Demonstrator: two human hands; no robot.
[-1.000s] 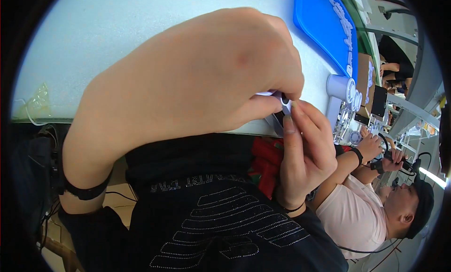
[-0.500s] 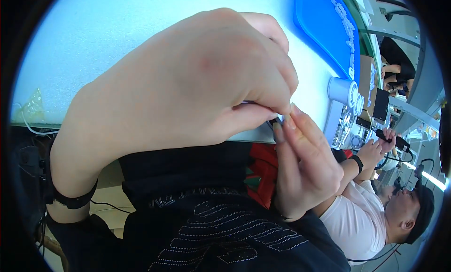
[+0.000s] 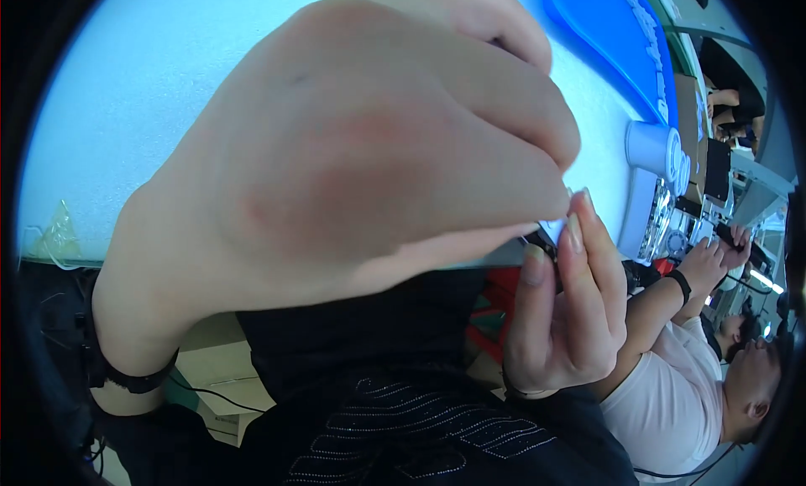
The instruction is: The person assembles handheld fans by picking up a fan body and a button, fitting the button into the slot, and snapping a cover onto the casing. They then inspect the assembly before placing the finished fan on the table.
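Note:
My left hand (image 3: pixel 369 158) fills the middle of the view, back up, its fingers curled and its thumb and forefinger tips together. Close against those tips is my right hand (image 3: pixel 575 309), thumb and first fingers bent in a pinch. Between the two sets of fingertips shows a small dark piece (image 3: pixel 544 239) with a pale bit beside it. My right fingers grip the dark piece; its kind is too covered to make out. What my left fingers pinch lies hidden behind the hand.
On the white worktop (image 3: pixel 143 141), a blue tray (image 3: pixel 600 45) holds small white parts. White spools (image 3: pixel 653 148) and a box of metal pieces (image 3: pixel 655 217) stand at the right. A co-worker in a white shirt (image 3: pixel 672 385) sits beside me. A clear yellowish bag (image 3: pixel 59 234) lies at the left edge.
My left hand has come closer to the camera and looks larger. Both hands now sit a little farther right in the view, and more of the dark piece shows.

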